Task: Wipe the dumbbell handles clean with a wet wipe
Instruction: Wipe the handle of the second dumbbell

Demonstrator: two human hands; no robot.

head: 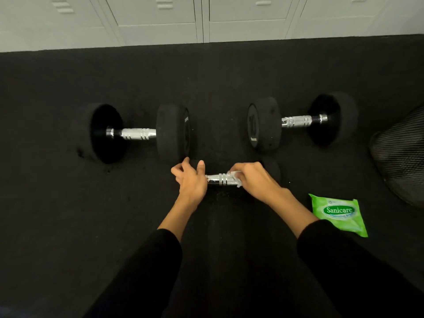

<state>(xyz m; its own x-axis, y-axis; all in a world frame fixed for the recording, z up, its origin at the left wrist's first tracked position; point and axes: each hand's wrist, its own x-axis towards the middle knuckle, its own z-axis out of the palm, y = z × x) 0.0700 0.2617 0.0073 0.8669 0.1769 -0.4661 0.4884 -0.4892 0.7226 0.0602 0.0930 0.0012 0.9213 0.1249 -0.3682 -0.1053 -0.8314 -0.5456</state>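
Three black dumbbells with chrome handles lie on the dark floor. The nearest dumbbell (220, 179) lies crosswise right in front of me, its ends mostly hidden by my hands. My right hand (253, 179) is closed around the right part of its handle with a white wet wipe (234, 175) pressed against the chrome. My left hand (191, 180) rests on the dumbbell's left end, fingers curled over it. A second dumbbell (137, 133) lies farther back on the left, a third dumbbell (298, 121) farther back on the right.
A green pack of wet wipes (338, 214) lies on the floor to my right. A dark mesh object (401, 154) sits at the right edge. Pale lockers (202, 19) stand along the far edge of the black floor mat (57, 203).
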